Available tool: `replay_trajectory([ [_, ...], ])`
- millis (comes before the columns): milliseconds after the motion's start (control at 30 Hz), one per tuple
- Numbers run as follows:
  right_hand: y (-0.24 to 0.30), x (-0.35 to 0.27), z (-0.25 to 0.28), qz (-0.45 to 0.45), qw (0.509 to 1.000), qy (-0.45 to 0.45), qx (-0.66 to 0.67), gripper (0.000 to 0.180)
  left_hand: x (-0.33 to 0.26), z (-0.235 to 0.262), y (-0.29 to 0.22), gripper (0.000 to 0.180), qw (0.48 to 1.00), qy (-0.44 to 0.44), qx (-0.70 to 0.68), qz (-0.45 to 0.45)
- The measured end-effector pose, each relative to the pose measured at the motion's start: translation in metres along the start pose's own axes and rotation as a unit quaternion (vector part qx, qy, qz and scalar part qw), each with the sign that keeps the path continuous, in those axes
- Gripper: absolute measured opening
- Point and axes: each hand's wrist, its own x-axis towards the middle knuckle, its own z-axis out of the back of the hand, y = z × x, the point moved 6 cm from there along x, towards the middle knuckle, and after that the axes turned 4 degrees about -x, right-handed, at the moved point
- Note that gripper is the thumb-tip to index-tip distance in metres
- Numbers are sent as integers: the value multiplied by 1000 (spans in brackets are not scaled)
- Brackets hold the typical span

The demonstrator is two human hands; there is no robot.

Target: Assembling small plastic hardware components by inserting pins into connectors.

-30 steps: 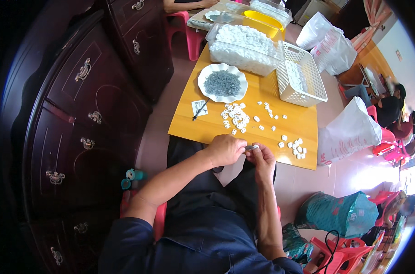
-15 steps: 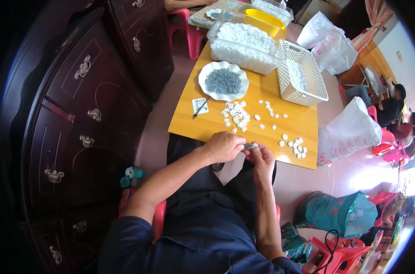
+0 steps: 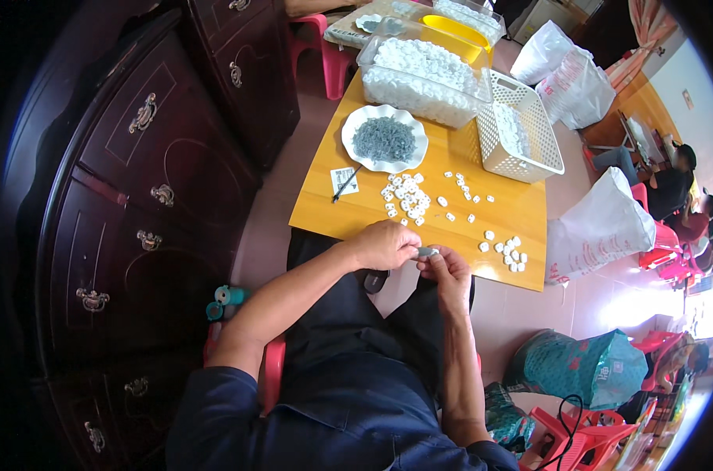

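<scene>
1. The left hand and right hand meet at their fingertips, both pinching a small grey piece held between them, just over the near edge of the yellow table.
2. Just beyond the left hand lies a heap of small white pieces; a second cluster sits beside the right hand.
3. Farther out stand a white plate of grey bits and a white basket.

Both hands meet just off the near edge of the yellow surface: the left hand and right hand pinch a small grey part between their fingertips. Small white pieces lie scattered near a white plate of grey bits.
</scene>
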Motion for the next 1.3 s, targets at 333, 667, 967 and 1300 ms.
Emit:
replay_trajectory([
  [333, -8, 4, 12, 34, 992, -118, -6, 18, -1, -23, -32, 15, 962, -141, 232, -36],
  [667, -8, 11, 22, 84, 982, -171, -10, 17, 2, -34, -47, 12, 937, -172, 294, -76],
  [967, 34, 2, 6, 299, 821, -260, -412, 14, 6, -31, -50, 10, 923, -164, 344, -44],
  [1300, 30, 11, 10, 259, 862, -259, -351, 12, 12, -31, -47, 8, 928, -179, 326, -4],
])
